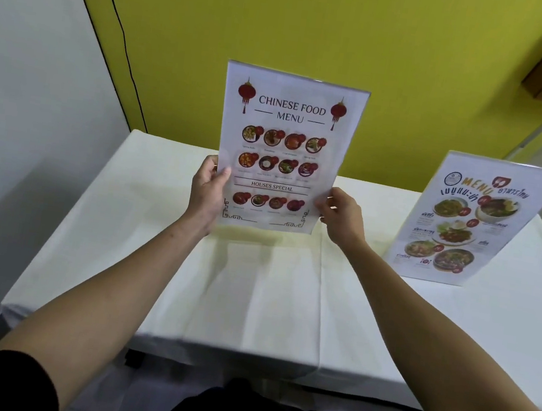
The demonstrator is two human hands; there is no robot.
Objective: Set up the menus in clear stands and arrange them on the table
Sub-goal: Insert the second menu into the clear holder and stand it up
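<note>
While each hand, left hand (206, 190) and right hand (342, 216), pinches a side edge, the Chinese menu (285, 148) stands upright, print facing the person.

White-clothed table (249, 306); Thai menu stand (473, 225) upright at right (far side).

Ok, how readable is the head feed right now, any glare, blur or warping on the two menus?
Head view: the Chinese menu has sharp headings, but its dish captions blur and a pale sheen crosses its clear stand; the Thai menu near the right edge leans from wide-angle warp; lighting is soft and even, with a faint shadow on the tablecloth below the hands.
</note>
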